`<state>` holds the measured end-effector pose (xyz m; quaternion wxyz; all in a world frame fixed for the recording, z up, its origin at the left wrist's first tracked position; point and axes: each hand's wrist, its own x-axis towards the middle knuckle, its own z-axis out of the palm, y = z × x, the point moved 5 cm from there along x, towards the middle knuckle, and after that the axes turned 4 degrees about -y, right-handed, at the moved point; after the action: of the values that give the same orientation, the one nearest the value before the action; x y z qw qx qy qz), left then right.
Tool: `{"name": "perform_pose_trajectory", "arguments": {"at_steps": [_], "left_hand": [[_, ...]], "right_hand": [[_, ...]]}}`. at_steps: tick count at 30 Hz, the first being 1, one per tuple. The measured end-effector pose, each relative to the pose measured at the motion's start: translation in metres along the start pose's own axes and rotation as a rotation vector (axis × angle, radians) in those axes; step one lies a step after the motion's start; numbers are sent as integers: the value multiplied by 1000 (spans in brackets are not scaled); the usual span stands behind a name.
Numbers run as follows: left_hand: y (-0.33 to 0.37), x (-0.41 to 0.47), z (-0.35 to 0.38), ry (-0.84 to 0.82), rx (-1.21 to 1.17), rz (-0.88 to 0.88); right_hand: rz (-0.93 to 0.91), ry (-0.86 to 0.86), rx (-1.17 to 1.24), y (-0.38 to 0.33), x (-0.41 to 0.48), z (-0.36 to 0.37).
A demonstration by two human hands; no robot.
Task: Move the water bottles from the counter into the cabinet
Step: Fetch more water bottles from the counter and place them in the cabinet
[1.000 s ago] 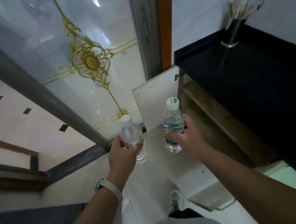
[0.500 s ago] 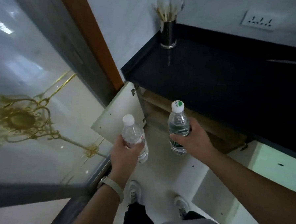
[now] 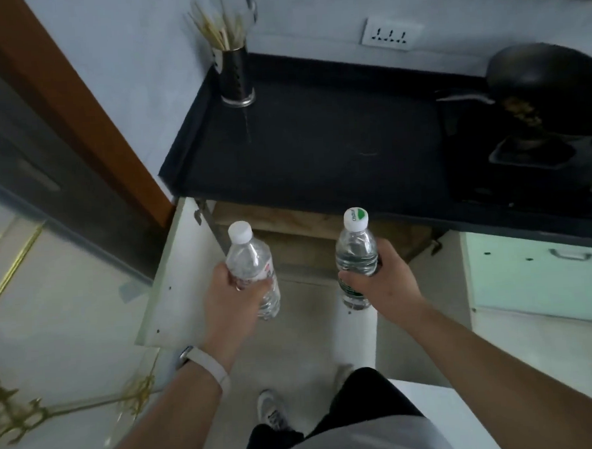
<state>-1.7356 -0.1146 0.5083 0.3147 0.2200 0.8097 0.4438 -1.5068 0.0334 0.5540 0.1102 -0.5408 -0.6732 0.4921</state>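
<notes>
Left hand (image 3: 228,296): fingers (image 3: 257,289) wrapped round clear plastic water bottle with plain white cap (image 3: 250,257), red-and-white label, cap up, slight tilt. Right hand (image 3: 385,285): fingers clamped round clear plastic water bottle with green-and-white cap (image 3: 356,250), green label, upright. Both bottles in air, apart, in front of open wood-lined cabinet (image 3: 308,228) under black desk (image 3: 318,147). White cabinet door (image 3: 175,278) open at left, near left-hand bottle. Cabinet interior dim, possibly one shelf. On desk: dark metal holder of chopsticks (image 3: 235,78) back-left, black wok (image 3: 548,87) right.
</notes>
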Motion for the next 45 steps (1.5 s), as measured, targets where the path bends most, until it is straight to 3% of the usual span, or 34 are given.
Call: {"name": "perform_pose_trajectory", "arguments": {"at_steps": [7, 17, 26, 34, 45], "left_hand": [[-17, 34, 16, -81, -22, -40], [-72, 112, 43, -4, 33, -151], [-176, 217, 115, 50, -16, -93], [-261, 308, 180, 83, -78, -3], [-247, 355, 184, 121, -172, 170]], "right_hand": [[77, 62, 32, 22, 22, 10], [139, -29, 74, 75, 112, 54], [53, -23, 67, 169, 226, 114], [-134, 21, 168, 235, 322, 166], [-317, 37, 230, 225, 384, 200]]}}
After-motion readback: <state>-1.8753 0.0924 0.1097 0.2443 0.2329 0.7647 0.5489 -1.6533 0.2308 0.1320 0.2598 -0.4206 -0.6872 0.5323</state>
